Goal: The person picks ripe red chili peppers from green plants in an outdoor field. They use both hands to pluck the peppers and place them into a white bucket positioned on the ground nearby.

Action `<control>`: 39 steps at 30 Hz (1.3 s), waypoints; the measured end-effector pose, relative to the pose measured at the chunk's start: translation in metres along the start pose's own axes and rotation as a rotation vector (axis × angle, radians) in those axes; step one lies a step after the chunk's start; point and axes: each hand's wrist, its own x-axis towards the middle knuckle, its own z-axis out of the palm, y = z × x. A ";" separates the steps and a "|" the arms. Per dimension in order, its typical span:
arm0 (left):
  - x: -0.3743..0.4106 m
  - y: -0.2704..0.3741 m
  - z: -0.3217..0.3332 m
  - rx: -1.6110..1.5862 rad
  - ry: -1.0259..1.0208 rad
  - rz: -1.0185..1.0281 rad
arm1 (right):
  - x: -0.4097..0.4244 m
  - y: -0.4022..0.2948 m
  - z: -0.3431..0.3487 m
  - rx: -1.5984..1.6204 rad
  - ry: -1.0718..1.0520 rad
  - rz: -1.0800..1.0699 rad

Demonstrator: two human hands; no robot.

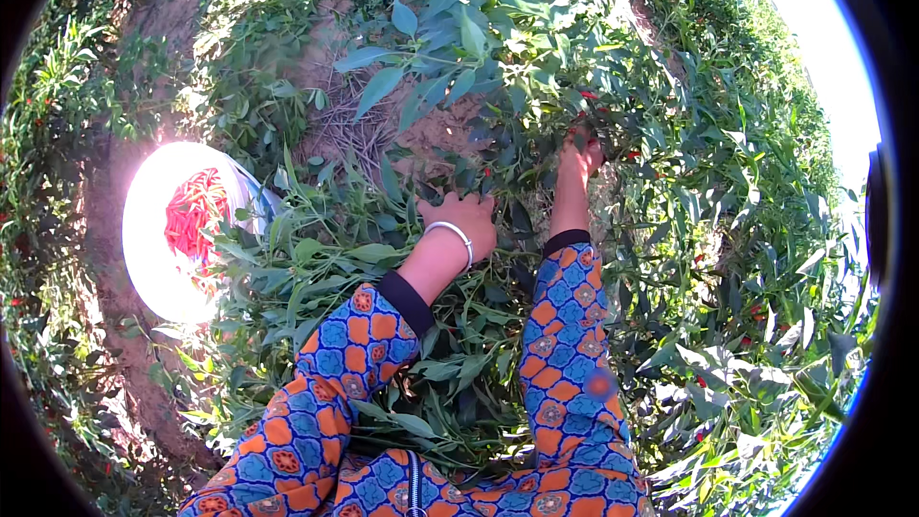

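My left hand [463, 226], with a silver bangle at its wrist, is spread palm down over green chili pepper plants [373, 253]. Its fingers are apart, and their tips disappear among the leaves. Farther forward and to the right, my right hand [583, 151] reaches into shaded foliage. Its fingers are bent beside red chili peppers [590, 95] on the plant; leaves and shadow obscure whether it grips one. Another small red pepper [487, 172] shows between the two hands.
A white bucket [147, 230] partly filled with picked red chili peppers [197, 208] stands on the left, brightly sunlit. Leafy branches [438, 36] rise ahead. Bare soil [136, 373] runs along the left, and dry stalks [344, 118] lie on the ground ahead. Dense plants [718, 230] fill the right.
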 end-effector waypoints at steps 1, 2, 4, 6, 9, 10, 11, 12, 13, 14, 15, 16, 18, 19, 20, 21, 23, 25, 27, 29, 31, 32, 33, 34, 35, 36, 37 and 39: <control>0.001 -0.005 0.001 -0.004 0.000 -0.019 | -0.003 -0.001 0.005 0.361 -0.190 0.084; 0.000 -0.004 0.001 -0.003 0.007 -0.013 | -0.003 -0.007 -0.001 0.720 -0.362 0.158; -0.001 -0.011 0.005 -0.010 0.025 -0.040 | -0.018 -0.019 0.010 1.003 -0.443 0.267; -0.002 -0.005 0.001 -0.019 -0.006 -0.020 | -0.019 -0.027 0.005 0.929 -0.342 0.323; 0.000 -0.002 -0.001 -0.027 -0.011 -0.015 | -0.019 -0.037 0.011 0.849 -0.338 0.317; 0.000 -0.004 0.001 -0.033 -0.008 -0.026 | -0.029 -0.047 0.022 0.752 -0.325 0.278; 0.000 -0.007 0.003 -0.034 -0.007 -0.038 | -0.039 -0.057 0.033 0.654 -0.314 0.239; 0.000 -0.005 0.004 -0.028 -0.010 -0.034 | -0.036 -0.060 0.035 0.621 -0.336 0.158; 0.000 -0.003 0.005 -0.022 -0.011 -0.032 | -0.031 -0.064 0.041 0.507 -0.260 0.180; -0.001 -0.001 0.006 -0.031 -0.024 -0.033 | -0.027 -0.066 0.047 0.451 -0.237 0.179; -0.003 -0.001 0.005 -0.041 -0.035 -0.041 | -0.026 -0.068 0.055 0.397 -0.220 0.182; -0.004 -0.001 0.005 -0.052 -0.046 -0.051 | -0.024 -0.070 0.062 0.252 -0.161 0.110; -0.003 0.002 0.004 -0.057 -0.055 -0.040 | -0.016 -0.074 0.067 -0.036 -0.021 -0.040; -0.004 0.003 0.005 -0.060 -0.061 -0.037 | -0.002 -0.064 0.065 -0.072 0.008 -0.122; -0.004 0.006 0.004 -0.042 -0.062 -0.018 | 0.024 -0.045 0.052 -0.109 0.049 -0.207; -0.005 0.005 0.003 -0.038 -0.057 -0.024 | 0.020 -0.043 0.054 -0.022 -0.011 -0.169; -0.006 0.002 0.002 -0.032 -0.057 -0.034 | 0.016 -0.042 0.057 0.103 -0.076 -0.092; -0.008 -0.001 0.001 -0.031 -0.068 -0.047 | 0.011 -0.041 0.060 0.175 -0.093 -0.023; -0.008 -0.004 -0.001 -0.039 -0.084 -0.053 | 0.000 -0.042 0.055 0.518 -0.193 0.273; -0.008 0.001 0.000 -0.046 -0.079 -0.016 | 0.001 -0.029 0.029 0.956 -0.381 0.574; -0.002 0.000 0.006 -0.087 -0.033 -0.026 | -0.023 -0.013 0.016 1.340 -0.769 0.880; -0.003 -0.001 0.003 -0.082 -0.017 -0.027 | -0.045 -0.024 0.019 1.267 -0.847 0.976; -0.004 -0.002 0.000 -0.093 -0.016 -0.041 | -0.070 -0.037 0.027 1.072 -0.882 0.942; -0.004 -0.004 -0.002 -0.102 -0.014 -0.054 | -0.093 -0.051 0.042 0.888 -0.970 0.945; -0.004 -0.007 -0.002 -0.109 -0.009 -0.057 | -0.123 -0.065 0.060 0.702 -1.051 0.929; 0.002 -0.010 0.004 -0.089 -0.013 -0.034 | -0.150 -0.070 0.080 0.596 -1.124 0.923; -0.003 -0.014 0.001 -0.118 0.013 -0.019 | -0.186 -0.077 0.108 0.481 -1.086 0.958; -0.015 -0.006 -0.007 -0.124 0.070 0.041 | -0.258 -0.121 0.133 0.335 -1.292 0.889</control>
